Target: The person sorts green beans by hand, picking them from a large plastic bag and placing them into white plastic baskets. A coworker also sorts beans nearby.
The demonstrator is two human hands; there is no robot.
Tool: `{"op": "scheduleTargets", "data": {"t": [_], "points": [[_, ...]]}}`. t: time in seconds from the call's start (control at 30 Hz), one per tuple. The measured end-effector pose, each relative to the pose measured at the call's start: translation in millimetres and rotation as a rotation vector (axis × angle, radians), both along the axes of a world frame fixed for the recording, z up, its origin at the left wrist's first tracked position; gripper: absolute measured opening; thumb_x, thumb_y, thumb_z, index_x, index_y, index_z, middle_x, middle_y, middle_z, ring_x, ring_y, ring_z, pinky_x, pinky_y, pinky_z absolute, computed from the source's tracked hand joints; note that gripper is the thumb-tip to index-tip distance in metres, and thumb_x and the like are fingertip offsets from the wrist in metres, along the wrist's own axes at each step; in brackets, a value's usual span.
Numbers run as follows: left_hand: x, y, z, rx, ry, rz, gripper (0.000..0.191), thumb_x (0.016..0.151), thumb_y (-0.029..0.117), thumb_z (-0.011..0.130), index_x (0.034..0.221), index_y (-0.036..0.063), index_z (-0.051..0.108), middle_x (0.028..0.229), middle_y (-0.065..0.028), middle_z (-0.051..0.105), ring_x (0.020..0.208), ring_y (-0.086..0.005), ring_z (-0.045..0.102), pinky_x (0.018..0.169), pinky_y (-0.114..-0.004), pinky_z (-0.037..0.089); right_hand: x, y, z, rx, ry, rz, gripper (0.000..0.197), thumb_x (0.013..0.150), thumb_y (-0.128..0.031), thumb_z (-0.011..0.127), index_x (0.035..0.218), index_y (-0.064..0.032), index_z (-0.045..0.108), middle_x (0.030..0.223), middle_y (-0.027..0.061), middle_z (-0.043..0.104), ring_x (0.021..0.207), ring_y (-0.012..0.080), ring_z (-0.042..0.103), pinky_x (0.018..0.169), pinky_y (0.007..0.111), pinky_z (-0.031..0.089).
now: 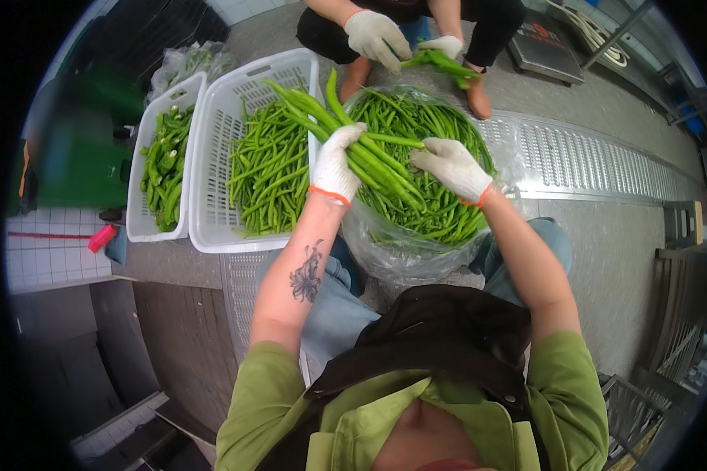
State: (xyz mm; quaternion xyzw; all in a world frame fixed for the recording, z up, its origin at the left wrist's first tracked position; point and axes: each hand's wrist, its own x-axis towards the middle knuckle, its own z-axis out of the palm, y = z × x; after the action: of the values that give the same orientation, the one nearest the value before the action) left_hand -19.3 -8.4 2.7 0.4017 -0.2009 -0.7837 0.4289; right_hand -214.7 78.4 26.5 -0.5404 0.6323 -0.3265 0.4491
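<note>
My left hand point(337, 165), in a white knit glove with an orange cuff, grips a bunch of long green chili peppers point(386, 171). The bunch slants over a large clear plastic bag point(389, 259) filled with thin green peppers point(453, 123). My right hand point(452, 168), gloved the same way, pinches the end of one pepper point(395, 140) that sticks out sideways from the bunch. Beside my left hand stands a white slotted plastic basket point(215, 147) holding many green peppers point(268, 176).
Farther left, a narrower white basket point(135, 194) holds green pepper pieces point(168, 171). Opposite me, a co-worker's gloved hands point(377, 38) hold green peppers point(442, 62). A metal drain grate point(589, 153) crosses the floor at right, near a platform scale point(545, 50).
</note>
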Motion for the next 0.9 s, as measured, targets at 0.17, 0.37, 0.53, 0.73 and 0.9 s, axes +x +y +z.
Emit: {"op": "scheduleTargets", "data": {"t": [0.17, 0.37, 0.53, 0.73, 0.9], "points": [[-9, 2, 6, 0.011, 0.030, 0.053, 0.022, 0.086, 0.013, 0.062, 0.105, 0.0023, 0.065, 0.095, -0.0091, 0.062, 0.089, -0.0239, 0.060, 0.082, -0.039, 0.051, 4, 6, -19, -0.146, 0.167, -0.027, 0.034, 0.089, -0.030, 0.062, 0.101, 0.0005, 0.069, 0.088, 0.0172, 0.069, 0.079, 0.0249, 0.064, 0.076, 0.033, 0.050], [-11, 2, 9, -0.106, 0.050, 0.015, 0.022, 0.087, 0.013, 0.062, 0.105, 0.0016, 0.066, 0.095, -0.0091, 0.061, 0.089, -0.0228, 0.060, 0.082, -0.039, 0.051, 1, 8, -11, 0.076, -0.167, 0.017, 0.037, 0.093, -0.026, 0.059, 0.113, 0.0040, 0.066, 0.086, 0.0060, 0.069, 0.068, 0.0107, 0.057, 0.070, 0.025, 0.048], [-9, 1, 16, -0.185, 0.074, -0.022, 0.023, 0.085, 0.010, 0.064, 0.106, 0.0016, 0.065, 0.096, -0.0089, 0.063, 0.087, -0.0220, 0.061, 0.079, -0.038, 0.052, -10, 8, -2, 0.152, -0.401, -0.076, 0.036, 0.096, -0.024, 0.055, 0.117, 0.0048, 0.064, 0.077, 0.0019, 0.064, 0.053, 0.0054, 0.046, 0.057, 0.021, 0.043], [-10, -3, 1, -0.303, -0.085, 0.090, 0.026, 0.082, 0.006, 0.068, 0.107, 0.0012, 0.063, 0.094, -0.0084, 0.066, 0.084, -0.0212, 0.063, 0.076, -0.037, 0.053, 3, 16, 22, 0.024, 0.009, 0.028, 0.030, 0.089, -0.024, 0.063, 0.111, -0.0042, 0.069, 0.075, 0.0033, 0.065, 0.066, 0.0101, 0.058, 0.066, 0.025, 0.048], [-18, 3, 11, -0.259, -0.017, 0.115, 0.023, 0.081, 0.004, 0.068, 0.103, 0.0013, 0.063, 0.092, -0.0083, 0.066, 0.083, -0.0204, 0.063, 0.076, -0.036, 0.053, 1, 10, 4, -0.152, 0.354, -0.074, 0.030, 0.084, -0.028, 0.069, 0.103, -0.0047, 0.071, 0.083, 0.0122, 0.069, 0.075, 0.0162, 0.065, 0.072, 0.030, 0.050]]}}
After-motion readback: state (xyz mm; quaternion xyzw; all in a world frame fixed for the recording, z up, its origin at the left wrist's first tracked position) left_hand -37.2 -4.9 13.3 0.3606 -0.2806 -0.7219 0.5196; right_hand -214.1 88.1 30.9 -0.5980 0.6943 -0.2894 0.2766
